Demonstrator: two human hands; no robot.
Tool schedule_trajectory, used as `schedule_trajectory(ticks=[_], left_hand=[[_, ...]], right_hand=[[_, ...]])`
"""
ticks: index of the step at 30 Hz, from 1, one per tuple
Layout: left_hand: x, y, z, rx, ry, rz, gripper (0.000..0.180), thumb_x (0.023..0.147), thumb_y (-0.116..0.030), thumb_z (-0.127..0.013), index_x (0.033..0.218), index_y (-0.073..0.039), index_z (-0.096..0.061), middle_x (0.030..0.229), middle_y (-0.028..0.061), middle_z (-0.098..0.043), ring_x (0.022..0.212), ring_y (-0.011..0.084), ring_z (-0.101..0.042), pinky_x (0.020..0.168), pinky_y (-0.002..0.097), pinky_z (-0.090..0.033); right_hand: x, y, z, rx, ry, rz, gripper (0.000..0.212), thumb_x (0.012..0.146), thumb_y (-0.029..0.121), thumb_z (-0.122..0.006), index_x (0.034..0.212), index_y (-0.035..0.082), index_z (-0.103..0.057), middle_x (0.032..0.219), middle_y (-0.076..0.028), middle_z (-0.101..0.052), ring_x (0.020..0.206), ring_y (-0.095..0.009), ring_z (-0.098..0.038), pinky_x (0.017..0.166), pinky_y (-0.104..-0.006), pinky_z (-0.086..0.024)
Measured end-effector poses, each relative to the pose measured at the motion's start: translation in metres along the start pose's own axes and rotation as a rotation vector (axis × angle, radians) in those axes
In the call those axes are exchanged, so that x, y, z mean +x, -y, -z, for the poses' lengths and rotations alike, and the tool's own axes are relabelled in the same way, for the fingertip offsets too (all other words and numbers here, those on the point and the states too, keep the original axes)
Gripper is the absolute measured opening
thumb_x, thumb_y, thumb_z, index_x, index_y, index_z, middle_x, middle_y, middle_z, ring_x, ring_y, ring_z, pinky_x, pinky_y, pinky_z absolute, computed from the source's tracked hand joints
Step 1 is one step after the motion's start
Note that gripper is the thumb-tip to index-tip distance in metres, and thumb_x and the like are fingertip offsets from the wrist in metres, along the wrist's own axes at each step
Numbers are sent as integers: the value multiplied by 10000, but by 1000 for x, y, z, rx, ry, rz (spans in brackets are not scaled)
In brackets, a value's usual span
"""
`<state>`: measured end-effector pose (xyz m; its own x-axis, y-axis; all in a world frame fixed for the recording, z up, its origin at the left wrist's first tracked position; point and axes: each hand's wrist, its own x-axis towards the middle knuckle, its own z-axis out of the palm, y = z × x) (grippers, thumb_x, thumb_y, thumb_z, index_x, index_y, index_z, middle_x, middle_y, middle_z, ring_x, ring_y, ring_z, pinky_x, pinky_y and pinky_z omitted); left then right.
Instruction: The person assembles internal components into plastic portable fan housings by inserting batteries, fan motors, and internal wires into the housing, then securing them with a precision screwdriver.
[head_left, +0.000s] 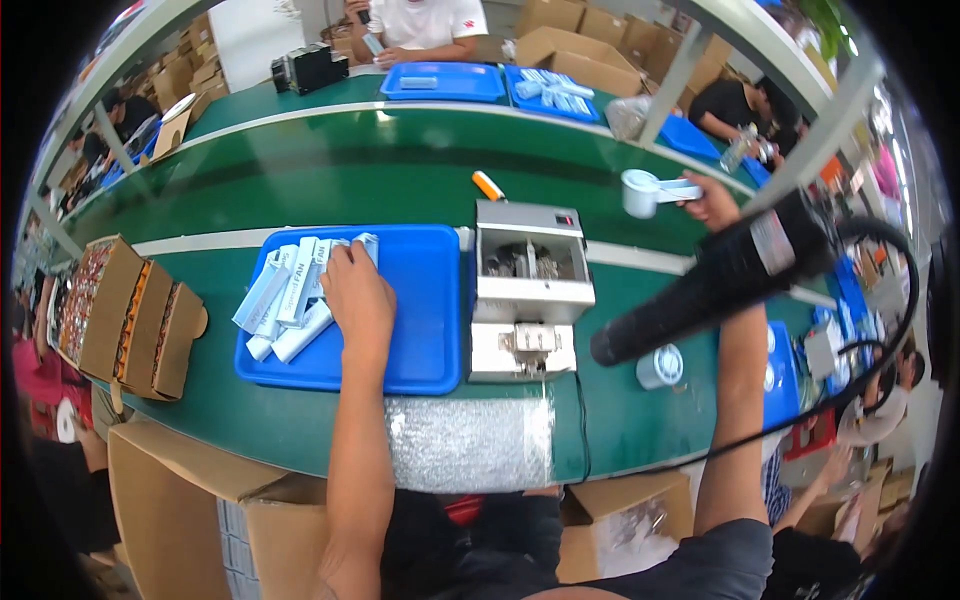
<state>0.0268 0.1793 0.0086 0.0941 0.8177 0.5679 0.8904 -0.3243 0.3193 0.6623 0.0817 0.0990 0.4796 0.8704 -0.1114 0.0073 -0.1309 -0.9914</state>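
Where the small white boxes (290,300) lie heaped at the left end of the blue tray (425,350), the left hand (355,295) rests flat on them, fingers spread, nothing clamped. They look light, stiff, smooth-sided; best pinched across the long edges. The right hand (712,203) is closed on a white scoop (650,192) beyond the grey machine (528,285).

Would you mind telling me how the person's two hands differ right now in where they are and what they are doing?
The left hand rests palm down on the small white boxes in the near blue tray, while the right hand is stretched out farther across the green bench. The left hand lies flat on the boxes; the right hand holds a white scoop by its handle. Both are bare.
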Motion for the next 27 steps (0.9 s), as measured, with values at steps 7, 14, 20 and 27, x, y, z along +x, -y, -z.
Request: schedule_trajectory(ticks=[7,14,20,27], left_hand=[[-8,0,7,-4,60,-48,367,776,43,-628,1143,40,-616,1081,193,-605,1019,349,-587,892,447,-434],[-8,13,10,-42,122,-19,439,836,36,-571,1269,-32,-587,1092,227,-615,997,407,-615,878,504,-477],[14,9,30,-665,74,126,345,1054,-101,-379,1378,-57,-492,940,139,-677,678,198,-617,659,375,-507],[19,-20,42,-1298,303,259,310,1047,-241,-515,1216,12,-573,907,80,-642,723,141,-578,660,305,-491]], right_hand=[[107,-46,-123,202,-100,-124,297,1019,172,-546,1278,29,-534,990,-196,-694,784,-233,-641,706,-345,-571],[46,-48,-184,-701,-193,-29,348,941,196,-644,1213,-17,-602,845,-129,-637,808,-247,-695,754,-389,-599],[-167,32,-136,-619,253,177,371,1024,268,-569,1319,44,-590,1203,-70,-698,1076,-162,-672,933,-314,-529],[-337,-28,-101,-979,-172,160,533,901,403,-769,1259,44,-603,1070,-125,-685,1023,-216,-653,846,-331,-533]])
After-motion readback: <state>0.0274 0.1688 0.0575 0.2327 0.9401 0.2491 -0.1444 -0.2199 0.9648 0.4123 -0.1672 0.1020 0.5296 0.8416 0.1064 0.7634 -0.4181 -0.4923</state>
